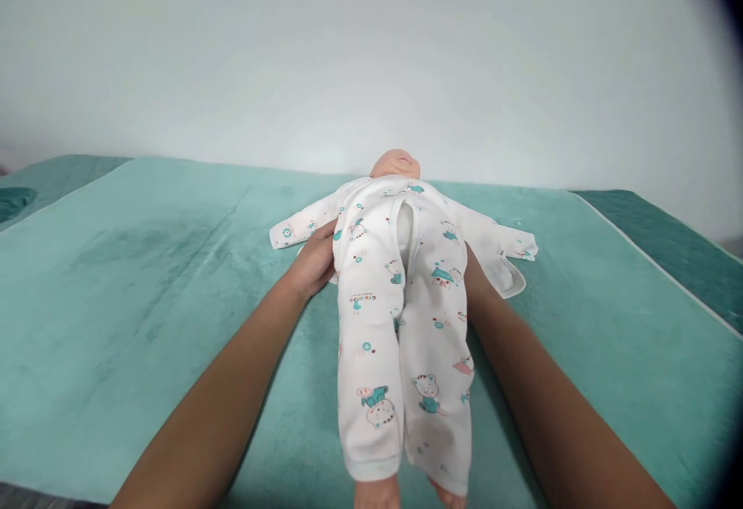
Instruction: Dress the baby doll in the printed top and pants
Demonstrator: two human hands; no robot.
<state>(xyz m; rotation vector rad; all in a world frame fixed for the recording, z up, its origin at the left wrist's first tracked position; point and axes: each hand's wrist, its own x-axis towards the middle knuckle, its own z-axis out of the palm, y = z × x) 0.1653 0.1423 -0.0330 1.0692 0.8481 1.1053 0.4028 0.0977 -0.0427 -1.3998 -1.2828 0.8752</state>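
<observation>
A baby doll lies on its back with its head at the far side and its feet toward me. It wears a white printed top with the sleeves spread to both sides. White pants with an animal print and an opening at the crotch cover its legs, and the bare feet show at the cuffs. At the left hip my left hand is closed against the pants, its fingertips tucked out of sight. My right hand reaches behind the right hip; the pants hide its fingers.
Under the doll lies a teal plush cover with lighter and darker patches. Its pale seam lines run along the left and right sides. A white wall rises directly behind the far edge, close to the doll's head. The top's loose hem spreads at right.
</observation>
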